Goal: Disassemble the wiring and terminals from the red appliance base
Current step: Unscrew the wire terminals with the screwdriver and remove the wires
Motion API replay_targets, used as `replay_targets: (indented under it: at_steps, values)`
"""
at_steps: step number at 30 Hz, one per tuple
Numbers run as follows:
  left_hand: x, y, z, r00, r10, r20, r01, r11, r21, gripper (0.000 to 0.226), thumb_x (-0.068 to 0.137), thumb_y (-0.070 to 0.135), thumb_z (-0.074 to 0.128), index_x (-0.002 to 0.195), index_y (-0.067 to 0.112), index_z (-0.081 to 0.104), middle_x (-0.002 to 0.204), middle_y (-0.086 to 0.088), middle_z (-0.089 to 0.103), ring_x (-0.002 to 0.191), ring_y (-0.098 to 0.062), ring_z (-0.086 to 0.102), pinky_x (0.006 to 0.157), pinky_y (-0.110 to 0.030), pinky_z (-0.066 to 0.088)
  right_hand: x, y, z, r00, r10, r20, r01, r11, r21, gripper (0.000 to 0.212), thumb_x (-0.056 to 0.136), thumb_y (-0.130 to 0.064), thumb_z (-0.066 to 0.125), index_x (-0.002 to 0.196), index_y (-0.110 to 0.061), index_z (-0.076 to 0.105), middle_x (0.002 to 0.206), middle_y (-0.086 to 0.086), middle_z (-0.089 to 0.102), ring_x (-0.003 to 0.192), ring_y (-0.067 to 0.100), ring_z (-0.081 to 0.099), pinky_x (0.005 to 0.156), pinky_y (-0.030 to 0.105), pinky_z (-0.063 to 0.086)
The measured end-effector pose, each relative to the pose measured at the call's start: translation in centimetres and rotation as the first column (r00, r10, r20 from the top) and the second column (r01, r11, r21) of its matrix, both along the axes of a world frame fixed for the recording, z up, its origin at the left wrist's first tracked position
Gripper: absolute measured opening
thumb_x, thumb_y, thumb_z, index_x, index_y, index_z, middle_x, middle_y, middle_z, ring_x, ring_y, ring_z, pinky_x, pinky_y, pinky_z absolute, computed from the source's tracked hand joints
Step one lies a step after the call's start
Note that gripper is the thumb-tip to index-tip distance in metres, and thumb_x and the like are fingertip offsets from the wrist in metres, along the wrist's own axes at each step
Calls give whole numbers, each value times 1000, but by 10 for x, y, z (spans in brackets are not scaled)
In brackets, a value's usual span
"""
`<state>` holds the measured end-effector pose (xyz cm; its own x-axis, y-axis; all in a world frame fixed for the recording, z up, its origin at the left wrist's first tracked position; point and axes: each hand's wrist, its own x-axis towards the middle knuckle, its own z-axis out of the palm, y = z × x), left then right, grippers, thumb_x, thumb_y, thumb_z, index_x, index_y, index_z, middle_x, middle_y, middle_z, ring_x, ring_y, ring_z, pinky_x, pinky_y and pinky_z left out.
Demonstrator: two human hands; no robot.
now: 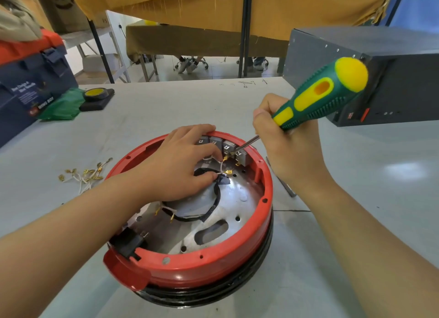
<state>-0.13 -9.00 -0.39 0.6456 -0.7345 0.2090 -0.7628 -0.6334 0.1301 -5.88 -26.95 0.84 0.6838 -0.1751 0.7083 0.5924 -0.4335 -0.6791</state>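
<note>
prying terminals in red base on the table
left hand inside base pinches white wire; right hand grips screwdriver, tip at the terminal by grey switch blocks.

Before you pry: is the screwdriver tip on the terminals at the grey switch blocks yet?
Touching. Head view shows the screwdriver tip meeting a brass terminal at the grey switch blocks, no gap visible.

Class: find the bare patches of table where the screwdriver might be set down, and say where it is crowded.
Bare table lies beyond the red base, between the tape roll and grey box; also right of the right hand. Crowded: loose terminals left of the base, toolbox far left.
</note>
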Motion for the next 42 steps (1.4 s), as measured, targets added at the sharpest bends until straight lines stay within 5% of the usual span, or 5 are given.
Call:
replay_targets:
  at_steps: [16, 24, 35, 42]
  values:
    - [-1, 0, 0, 1000, -4, 0, 4, 1000, -8, 33, 84, 42, 60, 116, 33, 58, 153, 4, 22, 140, -19, 17, 114, -36, 16, 8, -4, 10, 985, 95, -143, -86, 994, 69, 28, 79, -11, 46, 62, 9, 36, 62, 23, 26, 52, 9, 27, 48, 14, 26]
    - [-1, -1, 0, 1000, 6, 5, -6, 1000, -5, 32, 84, 42, 59, 115, 33, 58, 153, 4, 22, 139, -19, 18, 113, -35, 15, 13, -6, 9, 980, 100, -170, -70, 982, 178, 20, 76, -12, 46, 60, 0, 42, 53, 2, 28, 48, 6, 28, 45, 13, 27]
    - [0, -2, 0, 1000, 8, 19, -8, 1000, -19, 27, 85, 37, 60, 111, 32, 60, 151, 1, 27, 138, -23, 23, 113, -39, 19, 14, 1, 7, 971, 99, -217, -39, 964, 264, 22, 73, -16, 45, 56, -6, 37, 54, 5, 30, 48, 9, 28, 45, 15, 25]
    - [-2, -3, 0, 1000, 6, 18, -6, 1000, -13, 27, 85, 32, 60, 111, 30, 60, 152, 1, 27, 137, -22, 23, 113, -37, 19, 7, 5, 11, 995, 38, -89, -25, 988, 150, 28, 81, -9, 48, 57, 0, 38, 52, 9, 28, 51, 12, 29, 49, 18, 28]
